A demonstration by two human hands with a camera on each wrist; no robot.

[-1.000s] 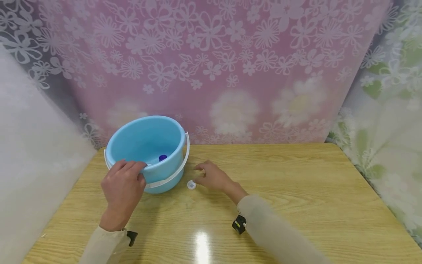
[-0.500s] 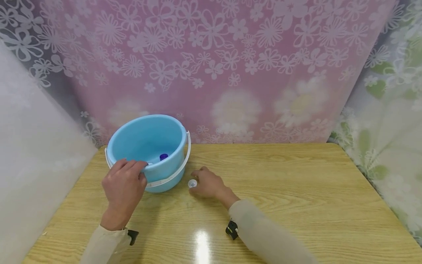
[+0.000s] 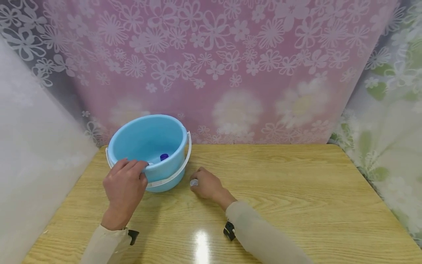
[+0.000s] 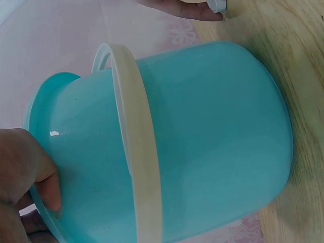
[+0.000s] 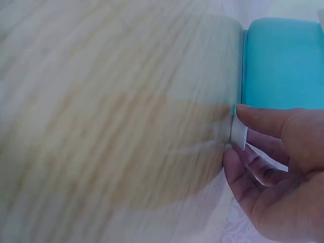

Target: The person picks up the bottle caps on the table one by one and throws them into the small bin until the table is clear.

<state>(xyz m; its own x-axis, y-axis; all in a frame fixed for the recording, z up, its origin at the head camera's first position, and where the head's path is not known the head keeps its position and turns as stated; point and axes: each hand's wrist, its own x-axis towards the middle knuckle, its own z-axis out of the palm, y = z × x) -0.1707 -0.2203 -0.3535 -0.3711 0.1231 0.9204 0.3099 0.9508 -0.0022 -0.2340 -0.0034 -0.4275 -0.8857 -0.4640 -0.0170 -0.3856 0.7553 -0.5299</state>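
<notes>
My left hand (image 3: 124, 187) grips the near rim of a light blue bucket (image 3: 169, 171), its thumb outside the wall in the left wrist view. The bucket stands upright on the wooden table, its white handle (image 3: 179, 172) hanging down across the front. Inside lie a dark purple cap (image 3: 164, 157) and a white thing mostly hidden by the rim. Right of the bucket, my right hand (image 3: 208, 184) pinches a small round white cap (image 5: 239, 132) between thumb and fingers. The cap is at the tabletop or barely above it; I cannot tell which.
The wood-grain table (image 3: 280, 205) stretches to the right of the hands. A pink flowered curtain (image 3: 230, 73) hangs behind its far edge, and pale cloths hang along both sides. A tiny white scrap (image 3: 45, 231) lies near the left edge.
My right hand has moved slightly left and down around the white cap and now pinches it; the cap has tilted. My left hand stays on the bucket's rim.
</notes>
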